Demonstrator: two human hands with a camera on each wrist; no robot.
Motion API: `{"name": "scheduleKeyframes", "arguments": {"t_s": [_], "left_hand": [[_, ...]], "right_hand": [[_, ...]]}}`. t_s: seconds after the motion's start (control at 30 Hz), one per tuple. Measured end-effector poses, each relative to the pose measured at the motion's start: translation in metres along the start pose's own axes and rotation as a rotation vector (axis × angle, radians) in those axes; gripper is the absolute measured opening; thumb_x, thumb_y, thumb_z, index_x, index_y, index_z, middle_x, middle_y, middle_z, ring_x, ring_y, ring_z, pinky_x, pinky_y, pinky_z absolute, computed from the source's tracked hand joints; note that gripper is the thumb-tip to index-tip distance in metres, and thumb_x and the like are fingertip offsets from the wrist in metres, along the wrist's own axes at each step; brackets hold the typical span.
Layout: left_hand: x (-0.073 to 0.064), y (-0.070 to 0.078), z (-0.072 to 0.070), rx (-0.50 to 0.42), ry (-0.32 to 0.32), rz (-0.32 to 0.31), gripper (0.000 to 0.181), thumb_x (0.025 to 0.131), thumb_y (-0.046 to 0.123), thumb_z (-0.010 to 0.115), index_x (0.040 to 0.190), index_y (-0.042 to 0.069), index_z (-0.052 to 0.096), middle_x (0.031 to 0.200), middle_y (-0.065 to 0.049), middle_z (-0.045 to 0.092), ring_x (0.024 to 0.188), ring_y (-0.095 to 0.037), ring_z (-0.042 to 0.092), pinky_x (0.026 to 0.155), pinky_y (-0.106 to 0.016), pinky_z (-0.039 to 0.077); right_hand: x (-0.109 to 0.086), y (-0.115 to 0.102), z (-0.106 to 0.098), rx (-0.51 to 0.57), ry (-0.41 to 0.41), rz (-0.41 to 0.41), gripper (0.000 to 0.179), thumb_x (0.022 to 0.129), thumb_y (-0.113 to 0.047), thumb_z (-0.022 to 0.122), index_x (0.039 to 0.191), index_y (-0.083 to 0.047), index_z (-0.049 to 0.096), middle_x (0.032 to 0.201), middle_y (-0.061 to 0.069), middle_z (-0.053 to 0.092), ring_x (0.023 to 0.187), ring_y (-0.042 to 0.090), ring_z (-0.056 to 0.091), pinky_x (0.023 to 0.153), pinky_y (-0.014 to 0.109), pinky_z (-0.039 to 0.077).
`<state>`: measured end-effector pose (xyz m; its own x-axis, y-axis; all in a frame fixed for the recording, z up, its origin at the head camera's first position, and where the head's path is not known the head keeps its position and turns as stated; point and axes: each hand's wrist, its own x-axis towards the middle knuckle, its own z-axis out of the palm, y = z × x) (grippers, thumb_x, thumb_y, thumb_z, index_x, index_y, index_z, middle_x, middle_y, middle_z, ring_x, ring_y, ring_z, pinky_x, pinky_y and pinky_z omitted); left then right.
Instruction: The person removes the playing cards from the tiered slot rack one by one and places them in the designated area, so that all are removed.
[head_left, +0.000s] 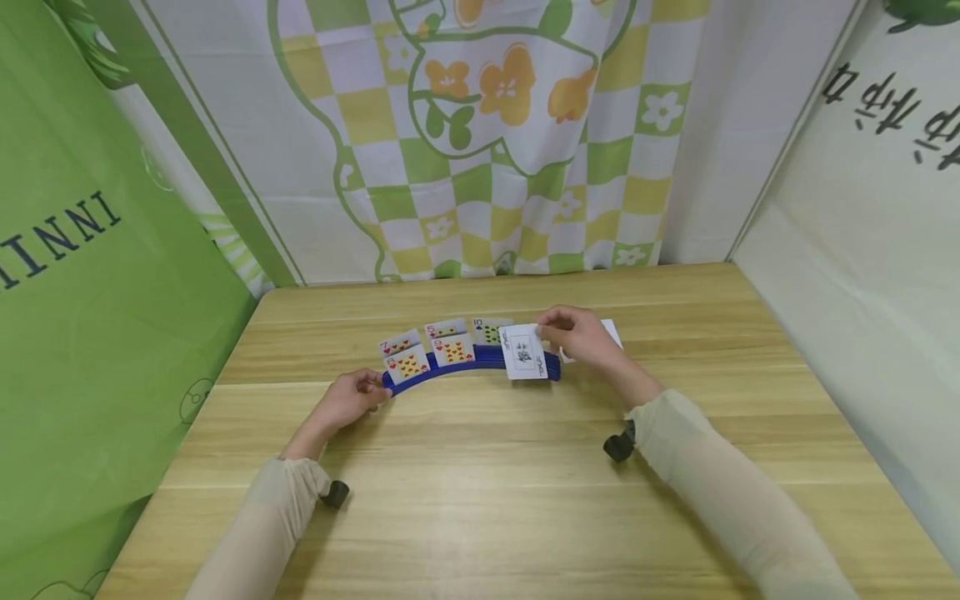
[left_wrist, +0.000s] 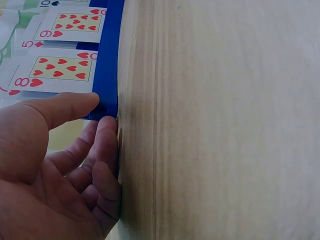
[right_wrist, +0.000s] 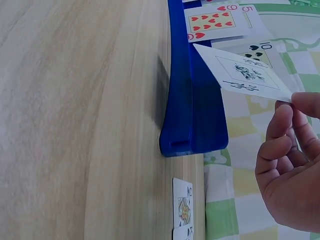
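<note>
A curved blue card holder (head_left: 491, 357) stands on the table with several playing cards upright in its slots. My left hand (head_left: 351, 398) grips the holder's left end, the thumb (left_wrist: 75, 107) on top and fingers against the end. In the front row are the eight of hearts (left_wrist: 62, 70) and nine of hearts (head_left: 453, 350); behind them stand a red seven (head_left: 400, 342), the five of diamonds (head_left: 446, 327) and the ten of spades (head_left: 491, 331). Between thumb and fingertips, my right hand (head_left: 581, 335) pinches a black-and-white joker card (right_wrist: 245, 72), tilted above the holder's right part.
On the table beyond the holder's right end lie a queen card (right_wrist: 183, 207) and a king card (right_wrist: 183, 233), partly covered by my right hand in the head view. A patterned curtain (head_left: 517, 167) hangs behind the wooden table (head_left: 465, 500), with fabric walls at both sides.
</note>
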<state>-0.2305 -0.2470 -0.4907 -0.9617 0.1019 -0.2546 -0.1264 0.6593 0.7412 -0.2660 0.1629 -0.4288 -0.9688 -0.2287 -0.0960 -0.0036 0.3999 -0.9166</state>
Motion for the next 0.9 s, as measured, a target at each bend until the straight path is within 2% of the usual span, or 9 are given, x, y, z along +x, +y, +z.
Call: {"name": "scheduleKeyframes", "arguments": {"t_s": [0.13, 0.3, 0.47, 0.67, 0.9], "left_hand": [[0.000, 0.000, 0.000, -0.003, -0.002, 0.002, 0.034, 0.094, 0.021, 0.068, 0.119, -0.001, 0.061, 0.097, -0.011, 0.068, 0.075, -0.016, 0.061, 0.067, -0.028, 0.049], [-0.001, 0.000, 0.000, 0.002, -0.003, 0.003, 0.034, 0.094, 0.021, 0.068, 0.119, -0.001, 0.061, 0.098, -0.011, 0.068, 0.076, -0.016, 0.062, 0.068, -0.028, 0.049], [-0.001, 0.001, 0.000, -0.003, -0.001, -0.002, 0.035, 0.094, 0.021, 0.068, 0.120, -0.001, 0.061, 0.098, -0.011, 0.068, 0.075, -0.016, 0.062, 0.067, -0.028, 0.049], [-0.001, 0.002, 0.000, -0.005, 0.001, 0.001, 0.035, 0.093, 0.021, 0.068, 0.120, -0.001, 0.061, 0.097, -0.010, 0.068, 0.074, -0.014, 0.061, 0.066, -0.027, 0.049], [-0.001, -0.001, 0.000, -0.008, 0.002, 0.003, 0.034, 0.093, 0.021, 0.068, 0.119, 0.000, 0.061, 0.096, -0.009, 0.068, 0.073, -0.014, 0.061, 0.065, -0.027, 0.049]], "right_hand": [[-0.002, -0.001, -0.003, 0.014, 0.004, 0.022, 0.024, 0.099, -0.024, 0.061, 0.116, -0.007, 0.065, 0.092, 0.006, 0.067, 0.079, 0.029, 0.059, 0.056, 0.023, 0.042], [-0.003, 0.000, -0.008, 0.012, 0.024, 0.029, 0.024, 0.099, -0.022, 0.060, 0.116, -0.006, 0.065, 0.090, 0.003, 0.066, 0.072, 0.019, 0.057, 0.056, 0.022, 0.042], [-0.003, 0.001, -0.014, 0.067, 0.042, 0.046, 0.023, 0.099, -0.020, 0.061, 0.115, -0.005, 0.064, 0.086, -0.001, 0.064, 0.069, 0.014, 0.053, 0.058, 0.023, 0.043], [-0.005, 0.001, -0.020, 0.114, 0.047, 0.057, 0.025, 0.098, -0.018, 0.061, 0.118, -0.002, 0.062, 0.086, -0.002, 0.064, 0.070, 0.015, 0.054, 0.061, 0.023, 0.045], [-0.004, 0.002, -0.029, 0.111, 0.058, 0.065, 0.027, 0.098, -0.019, 0.060, 0.120, -0.002, 0.061, 0.084, -0.001, 0.064, 0.075, 0.021, 0.058, 0.062, 0.024, 0.044]]}}
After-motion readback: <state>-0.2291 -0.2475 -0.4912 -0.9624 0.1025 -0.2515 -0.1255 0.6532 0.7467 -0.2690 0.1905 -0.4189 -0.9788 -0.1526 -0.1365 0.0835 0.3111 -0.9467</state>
